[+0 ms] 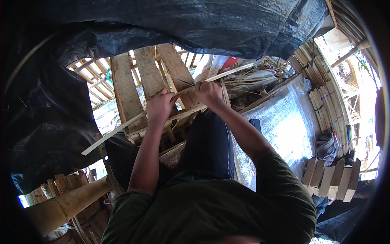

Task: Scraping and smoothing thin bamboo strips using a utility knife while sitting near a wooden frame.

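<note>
A long pale strip point(114, 133), apparently split bamboo, slants across in front of me from lower left to upper right. My left hand point(159, 106) is closed around it near its middle, thumb pointing right. My right hand point(209, 93) is closed close beside the left, at the same strip. From its fist a thin dark blade point(186, 83) sticks out to the left, so it appears to grip a knife; the handle is hidden in the fingers. Past the right hand the strip's far end continues up and right. Both hands are over a bench of wooden planks point(124, 87).
Dark plastic sheeting point(203, 24) hangs overhead and down the left. A shiny silver sheet point(280, 118) lies at right, with stacked folded cardboard pieces point(331, 179) and bundled strips point(331, 105) beyond. A thick bamboo pole point(69, 203) crosses the lower left.
</note>
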### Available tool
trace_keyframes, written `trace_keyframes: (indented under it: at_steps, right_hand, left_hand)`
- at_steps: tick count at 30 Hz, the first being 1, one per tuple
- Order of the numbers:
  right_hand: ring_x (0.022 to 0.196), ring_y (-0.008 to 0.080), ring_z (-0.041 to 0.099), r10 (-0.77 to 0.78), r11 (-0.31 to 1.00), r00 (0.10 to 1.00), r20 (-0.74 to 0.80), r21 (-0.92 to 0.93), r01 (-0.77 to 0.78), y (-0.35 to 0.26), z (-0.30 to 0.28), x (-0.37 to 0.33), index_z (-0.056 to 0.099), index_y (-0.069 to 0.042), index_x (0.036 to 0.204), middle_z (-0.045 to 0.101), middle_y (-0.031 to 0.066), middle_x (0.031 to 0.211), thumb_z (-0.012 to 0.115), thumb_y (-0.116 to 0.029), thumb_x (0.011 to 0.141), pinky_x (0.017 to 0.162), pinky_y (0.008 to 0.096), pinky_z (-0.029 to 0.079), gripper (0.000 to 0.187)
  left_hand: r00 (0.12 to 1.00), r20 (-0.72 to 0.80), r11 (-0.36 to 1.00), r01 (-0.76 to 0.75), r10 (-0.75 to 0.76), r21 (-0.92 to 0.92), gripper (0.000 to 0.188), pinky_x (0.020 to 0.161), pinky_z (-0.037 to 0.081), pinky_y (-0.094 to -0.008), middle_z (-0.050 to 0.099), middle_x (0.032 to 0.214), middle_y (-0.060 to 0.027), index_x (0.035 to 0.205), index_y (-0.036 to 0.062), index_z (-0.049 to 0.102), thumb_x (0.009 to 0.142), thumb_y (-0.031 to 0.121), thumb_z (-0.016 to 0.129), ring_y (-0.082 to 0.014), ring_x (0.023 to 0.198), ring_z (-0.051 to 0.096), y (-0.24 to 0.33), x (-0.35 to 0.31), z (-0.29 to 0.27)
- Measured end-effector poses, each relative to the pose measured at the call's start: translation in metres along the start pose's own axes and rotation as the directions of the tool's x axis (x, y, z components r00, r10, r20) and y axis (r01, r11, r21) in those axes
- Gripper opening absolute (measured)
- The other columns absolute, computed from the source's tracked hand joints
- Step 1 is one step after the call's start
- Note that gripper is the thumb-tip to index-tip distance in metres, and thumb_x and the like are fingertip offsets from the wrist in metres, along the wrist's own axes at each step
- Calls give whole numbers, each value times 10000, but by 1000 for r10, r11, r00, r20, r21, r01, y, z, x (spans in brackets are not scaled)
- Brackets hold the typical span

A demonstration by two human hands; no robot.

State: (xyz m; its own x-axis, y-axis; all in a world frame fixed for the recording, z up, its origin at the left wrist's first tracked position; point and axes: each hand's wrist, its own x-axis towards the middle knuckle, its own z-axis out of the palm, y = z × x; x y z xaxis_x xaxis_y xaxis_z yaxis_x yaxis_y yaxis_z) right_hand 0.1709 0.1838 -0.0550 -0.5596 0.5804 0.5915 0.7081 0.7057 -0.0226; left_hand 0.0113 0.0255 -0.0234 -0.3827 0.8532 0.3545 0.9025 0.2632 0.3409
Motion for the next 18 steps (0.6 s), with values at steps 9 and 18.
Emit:
trace_keyframes:
  at_steps: [9,18]
  right_hand:
    - [561,381,673,113,993,988,101,9,-114,-6,1,0,616,-81,589,660,173,617,599,-300,884,488,532,544,367]
    - [815,398,725,190,982,883,429,-69,-178,-19,-38,21,720,-55,822,732,196,841,475,-353,954,726,541,584,408]
  left_hand:
    - [997,47,997,60,-58,-40,328,643,542,-427,623,788,-70,923,198,787,900,500,658,-292,741,685,2,-1,-1]
    - [1000,21,997,10,-8,-77,298,658,548,-429,623,806,-60,930,194,789,896,466,673,-290,756,688,3,-4,4]
